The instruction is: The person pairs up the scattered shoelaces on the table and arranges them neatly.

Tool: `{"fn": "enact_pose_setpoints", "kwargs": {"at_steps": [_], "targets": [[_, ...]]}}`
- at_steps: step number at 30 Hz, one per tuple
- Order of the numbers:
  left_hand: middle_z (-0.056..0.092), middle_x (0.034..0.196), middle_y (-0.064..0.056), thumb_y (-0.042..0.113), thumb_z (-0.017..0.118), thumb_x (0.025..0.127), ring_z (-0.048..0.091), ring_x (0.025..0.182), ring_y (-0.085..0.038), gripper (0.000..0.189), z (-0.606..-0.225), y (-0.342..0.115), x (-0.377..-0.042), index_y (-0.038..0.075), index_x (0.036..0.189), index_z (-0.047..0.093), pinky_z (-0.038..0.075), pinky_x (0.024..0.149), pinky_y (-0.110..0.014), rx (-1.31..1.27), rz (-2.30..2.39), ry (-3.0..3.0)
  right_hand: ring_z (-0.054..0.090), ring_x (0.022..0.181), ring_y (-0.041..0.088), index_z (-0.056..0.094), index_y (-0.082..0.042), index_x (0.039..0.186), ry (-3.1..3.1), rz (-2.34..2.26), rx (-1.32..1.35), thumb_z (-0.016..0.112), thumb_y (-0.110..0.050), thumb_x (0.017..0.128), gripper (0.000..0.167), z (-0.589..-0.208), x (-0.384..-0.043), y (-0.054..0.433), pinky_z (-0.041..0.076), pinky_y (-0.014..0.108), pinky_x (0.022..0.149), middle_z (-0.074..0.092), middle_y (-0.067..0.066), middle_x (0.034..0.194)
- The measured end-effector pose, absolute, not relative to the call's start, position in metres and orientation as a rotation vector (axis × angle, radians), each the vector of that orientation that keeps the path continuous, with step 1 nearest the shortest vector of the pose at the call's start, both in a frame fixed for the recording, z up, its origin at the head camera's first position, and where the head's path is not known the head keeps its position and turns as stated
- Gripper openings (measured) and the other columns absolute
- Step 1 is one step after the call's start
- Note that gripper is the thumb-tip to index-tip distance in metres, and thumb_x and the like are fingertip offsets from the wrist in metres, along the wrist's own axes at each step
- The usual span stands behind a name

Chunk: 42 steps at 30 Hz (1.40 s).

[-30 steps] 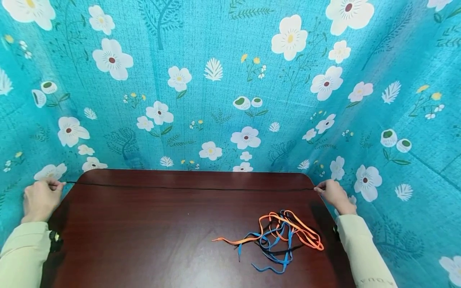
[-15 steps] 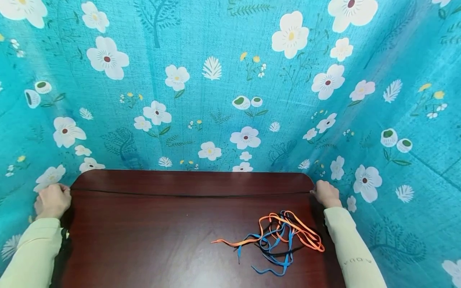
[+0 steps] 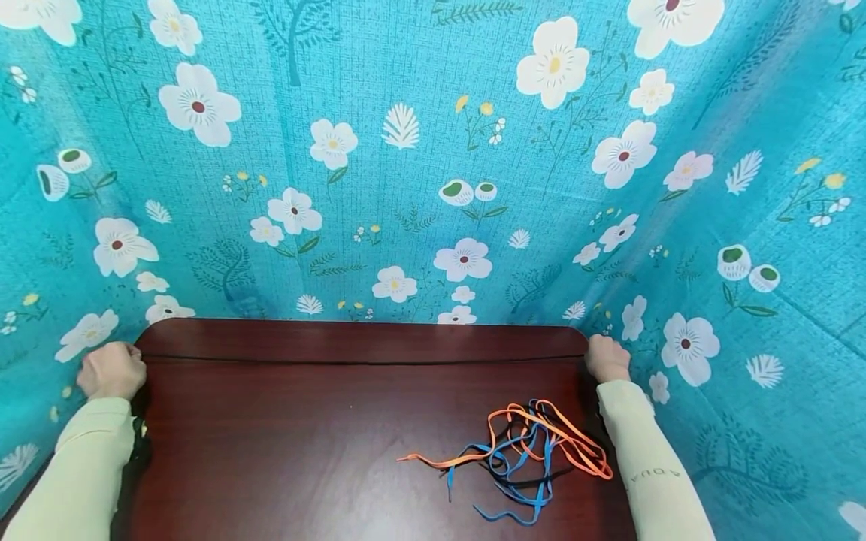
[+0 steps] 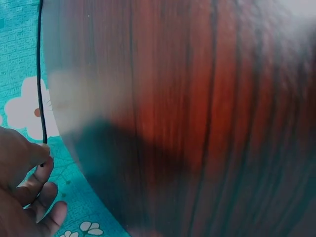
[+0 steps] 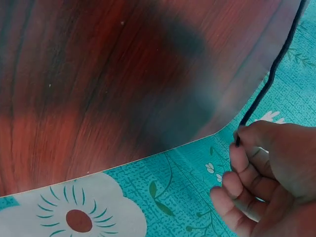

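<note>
A black shoelace (image 3: pixel 368 364) stretches across the far part of the dark brown table, sagging slightly in the middle. At its left end my left hand (image 3: pixel 113 372) pinches it beside the table's left edge. The left wrist view shows the lace (image 4: pixel 40 74) caught between thumb and forefinger, the other fingers curled below. My right hand (image 3: pixel 607 359) pinches the opposite end beside the right edge. In the right wrist view the lace tip (image 5: pixel 238 143) pokes out just under the thumb. A tangle of orange shoelaces (image 3: pixel 582 443), blue shoelaces (image 3: pixel 541 488) and black ones lies on the table's right half.
The brown table (image 3: pixel 271 451) has rounded far corners. Turquoise flowered cloth (image 3: pixel 406 173) hangs behind it and along both sides, close to the hands.
Both hands have come inward and the left one slightly lower, with the lace still pinched at both ends. The lace went from nearly straight to slightly sagging. The tangle stays put.
</note>
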<state>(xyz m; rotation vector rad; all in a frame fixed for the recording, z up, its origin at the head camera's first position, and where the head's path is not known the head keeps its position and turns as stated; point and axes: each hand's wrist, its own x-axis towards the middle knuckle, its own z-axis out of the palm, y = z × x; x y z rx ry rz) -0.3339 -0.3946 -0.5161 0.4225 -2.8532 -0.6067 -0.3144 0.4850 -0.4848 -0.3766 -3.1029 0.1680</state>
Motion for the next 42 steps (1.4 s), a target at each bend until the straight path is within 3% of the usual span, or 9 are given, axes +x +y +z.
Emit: {"fn": "enact_pose_setpoints", "kwargs": {"at_steps": [8,14,22,28,33,39,42], "targets": [[0.056,0.113,-0.044,0.009,0.042,0.093,0.052,0.102,-0.064,0.029,-0.514,-0.383,-0.340,-0.009,0.099,0.065,0.045,0.073,-0.068,0.497,-0.621,-2.797,0.064,0.082,0.048,0.065,0.012,0.087,-3.013,0.204,-0.515,0.055,-0.010,0.098,0.026,-0.483,-0.317,0.483,0.053,0.065,0.076,0.063,0.033,0.088],[0.058,0.108,-0.042,0.007,0.046,0.090,0.053,0.097,-0.062,0.026,-0.517,-0.382,-0.341,-0.008,0.098,0.065,0.045,0.070,-0.064,0.445,-0.632,-2.824,0.063,0.081,0.046,0.065,0.013,0.094,-3.041,0.274,-0.510,0.054,-0.010,0.097,0.025,-0.493,-0.317,0.485,0.053,0.064,0.076,0.064,0.034,0.092],[0.062,0.104,-0.039,0.006,0.052,0.090,0.053,0.093,-0.062,0.022,-0.528,-0.386,-0.339,-0.006,0.096,0.069,0.043,0.067,-0.062,0.389,-0.632,-2.861,0.057,0.098,0.056,0.062,0.018,0.104,-3.093,0.304,-0.558,0.048,-0.005,0.097,0.028,-0.505,-0.314,0.488,0.050,0.069,0.081,0.058,0.044,0.106],[0.064,0.101,-0.037,0.005,0.053,0.090,0.054,0.089,-0.061,0.021,-0.537,-0.390,-0.337,-0.006,0.093,0.070,0.042,0.064,-0.061,0.379,-0.653,-2.829,0.063,0.089,0.051,0.064,0.016,0.100,-3.054,0.322,-0.546,0.047,-0.006,0.099,0.028,-0.512,-0.316,0.491,0.053,0.066,0.073,0.062,0.041,0.101],[0.062,0.107,-0.040,0.004,0.052,0.088,0.054,0.090,-0.061,0.025,-0.538,-0.388,-0.338,-0.008,0.101,0.070,0.044,0.066,-0.062,0.345,-0.651,-2.832,0.063,0.081,0.046,0.064,0.015,0.097,-3.047,0.341,-0.537,0.050,-0.005,0.098,0.024,-0.512,-0.315,0.491,0.053,0.064,0.070,0.063,0.038,0.096],[0.056,0.118,-0.044,0.002,0.052,0.084,0.051,0.098,-0.063,0.036,-0.530,-0.380,-0.338,-0.013,0.115,0.063,0.044,0.077,-0.067,0.291,-0.669,-2.855,0.058,0.072,0.037,0.062,0.005,0.082,-3.075,0.423,-0.492,0.056,-0.007,0.094,0.017,-0.505,-0.313,0.486,0.049,0.051,0.062,0.062,0.026,0.081],[0.056,0.119,-0.043,0.003,0.051,0.086,0.052,0.099,-0.061,0.036,-0.526,-0.371,-0.339,-0.012,0.116,0.064,0.045,0.077,-0.066,0.271,-0.706,-2.813,0.057,0.070,0.033,0.063,0.003,0.082,-3.088,0.493,-0.435,0.061,-0.009,0.092,0.015,-0.498,-0.311,0.479,0.046,0.043,0.058,0.061,0.021,0.078]]}}
